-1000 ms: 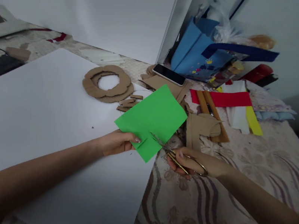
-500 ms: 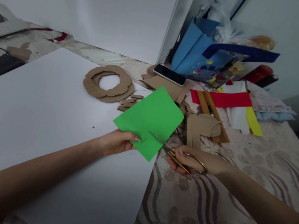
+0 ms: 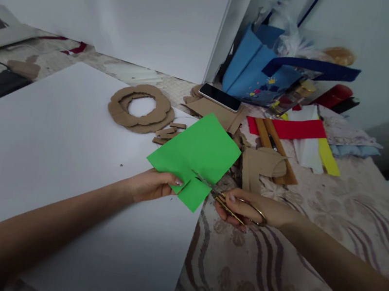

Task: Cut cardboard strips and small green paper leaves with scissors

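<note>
A sheet of bright green paper (image 3: 204, 147) is held up above the edge of the white board. My left hand (image 3: 154, 186) pinches its lower left edge, thumb on top and fingers underneath. Gold-handled scissors (image 3: 221, 198) sit in my right hand (image 3: 243, 207), with fingers through the loops. The scissor blades lie across the lower right part of the paper, pointing left, and a dark gap shows by them. A slit runs up from the paper's lower edge beside my left thumb. My right fingertips are partly hidden behind the handles.
Behind the paper lie scalloped cardboard rings (image 3: 119, 109) and small cardboard strips (image 3: 167, 134) on the white board (image 3: 49, 152). Beyond are a phone (image 3: 220, 97), cardboard scraps (image 3: 263, 164), wooden rulers (image 3: 283, 167), a red strip (image 3: 298, 129) and a blue bag (image 3: 246, 65).
The slit near my left thumb has opened wider, and the paper's lower flap hangs slightly lower. The scissors have shifted slightly left with my right hand. My left hand is nearly still.
</note>
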Action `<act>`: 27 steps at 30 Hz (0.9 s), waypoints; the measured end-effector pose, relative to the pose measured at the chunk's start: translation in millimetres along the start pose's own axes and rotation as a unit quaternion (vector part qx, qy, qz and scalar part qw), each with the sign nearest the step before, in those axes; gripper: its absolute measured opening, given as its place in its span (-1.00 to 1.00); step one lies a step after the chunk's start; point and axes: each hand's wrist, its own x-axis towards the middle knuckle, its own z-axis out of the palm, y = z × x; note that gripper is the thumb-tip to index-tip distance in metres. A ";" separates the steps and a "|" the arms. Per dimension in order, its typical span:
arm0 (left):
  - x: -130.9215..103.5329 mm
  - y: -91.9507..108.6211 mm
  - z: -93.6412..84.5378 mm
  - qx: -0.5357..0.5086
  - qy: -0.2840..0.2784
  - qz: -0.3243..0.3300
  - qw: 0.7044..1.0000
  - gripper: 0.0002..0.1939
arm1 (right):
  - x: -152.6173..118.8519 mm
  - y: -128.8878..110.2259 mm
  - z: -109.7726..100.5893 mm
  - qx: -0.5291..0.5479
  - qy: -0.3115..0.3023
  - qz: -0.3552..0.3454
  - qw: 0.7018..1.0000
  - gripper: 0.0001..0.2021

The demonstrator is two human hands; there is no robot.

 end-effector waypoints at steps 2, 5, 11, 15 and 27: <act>0.5 0.3 -0.6 -0.001 0.002 -0.001 1.000 -0.61 | 0.6 0.1 2.4 0.002 0.018 -0.001 1.000 -0.43; 1.7 0.8 -1.3 -0.001 0.004 0.003 1.000 -0.56 | -0.2 1.0 4.8 0.015 0.032 -0.003 0.999 -0.43; 1.8 1.2 1.9 0.016 0.019 0.014 1.000 -0.52 | -4.9 10.2 5.7 -0.015 0.054 -0.008 0.998 -0.45; 0.3 0.1 5.9 0.051 0.013 0.009 0.999 -0.57 | -2.9 19.9 10.0 -0.017 0.072 -0.014 0.997 -0.50; -4.7 -0.9 11.3 0.148 0.072 0.096 0.982 -0.45 | -14.8 15.1 18.3 0.012 0.075 0.019 0.997 -0.45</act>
